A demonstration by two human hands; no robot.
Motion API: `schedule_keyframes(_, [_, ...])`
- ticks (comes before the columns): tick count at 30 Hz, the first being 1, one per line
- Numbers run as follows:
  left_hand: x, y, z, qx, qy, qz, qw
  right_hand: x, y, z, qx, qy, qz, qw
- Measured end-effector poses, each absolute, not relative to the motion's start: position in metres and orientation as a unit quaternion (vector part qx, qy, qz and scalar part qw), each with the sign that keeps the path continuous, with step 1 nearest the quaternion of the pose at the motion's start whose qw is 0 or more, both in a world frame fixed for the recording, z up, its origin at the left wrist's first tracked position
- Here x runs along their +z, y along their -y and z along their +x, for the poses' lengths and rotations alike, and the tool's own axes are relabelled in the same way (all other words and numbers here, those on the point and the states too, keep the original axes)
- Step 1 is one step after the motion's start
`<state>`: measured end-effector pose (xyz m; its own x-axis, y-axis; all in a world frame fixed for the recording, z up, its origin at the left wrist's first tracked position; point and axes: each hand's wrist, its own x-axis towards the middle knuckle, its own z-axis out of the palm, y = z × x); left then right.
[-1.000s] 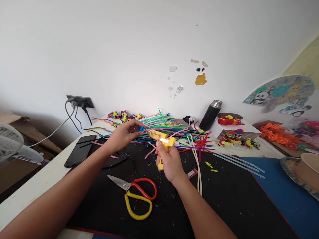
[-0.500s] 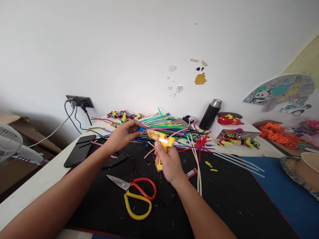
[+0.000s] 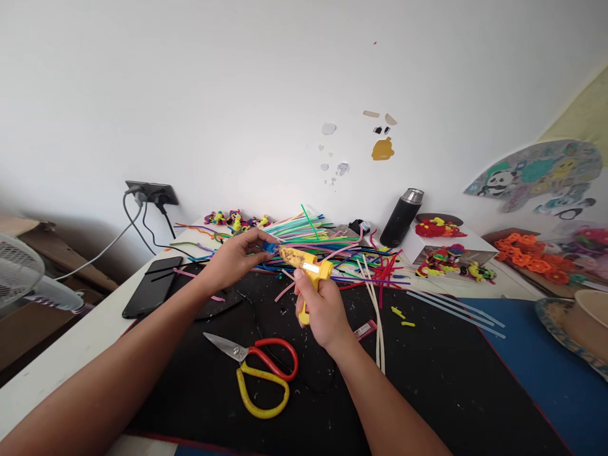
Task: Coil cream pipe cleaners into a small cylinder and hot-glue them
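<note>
Barely a shift vs. 1 s ago: the yellow plastic glue gun w/ stained front end (image 3: pixel 322 272) sits a touch further left, its tip closer to the small bright-blue piece (image 3: pixel 270 247); scissors etc. unmoved. Step in hand looks like gluing, prob. a dab going on the blue piece; whether tip touches it, can't tell, & no glue visible. Next move calls, I'd judge, for a steady piece, a light trigger squeeze & fingertips kept off the hot end.

Left hand (image 3: pixel 237 256) reaches in from near left, palm turned down, thumb & index pinched shut on the blue piece, just above the far edge of the black mat (image 3: pixel 427 380). Right hand (image 3: pixel 325 310) comes from near right, fingers wrapped round the gun's handle, thumb along its side; trigger pressed or not, can't tell. Gun points left, tilted slightly up. Big steel scissors w/ red & yellow loop handles (image 3: pixel 241 353) lie open on the mat, near side of both hands.
</note>
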<state>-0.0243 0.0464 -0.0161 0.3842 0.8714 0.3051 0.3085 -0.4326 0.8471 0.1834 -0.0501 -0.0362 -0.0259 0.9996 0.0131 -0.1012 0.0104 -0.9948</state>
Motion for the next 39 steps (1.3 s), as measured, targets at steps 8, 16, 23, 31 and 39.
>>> schedule_keyframes(8, [-0.0112, -0.0443, -0.0232, 0.416, -0.385, 0.724, 0.393, -0.0359, 0.0504, 0.1834, 0.528, 0.482, -0.475, 0.513])
schedule_keyframes(16, [-0.0083, -0.0427, -0.0224, 0.421, -0.388, 0.72, 0.392, -0.0355, 0.05, 0.1837, 0.527, 0.479, -0.478, 0.514])
schedule_keyframes(23, [-0.0096, -0.0423, -0.0233, 0.409, -0.386, 0.727, 0.395, -0.0363, 0.0499, 0.1842, 0.527, 0.476, -0.475, 0.52])
schedule_keyframes(31, [-0.0132, -0.0434, -0.0239, 0.403, -0.394, 0.734, 0.379, -0.0323, 0.0511, 0.1831, 0.52, 0.474, -0.487, 0.518])
schedule_keyframes(39, [-0.0125, -0.0426, -0.0239, 0.405, -0.389, 0.734, 0.382, -0.0328, 0.0507, 0.1846, 0.519, 0.471, -0.486, 0.523])
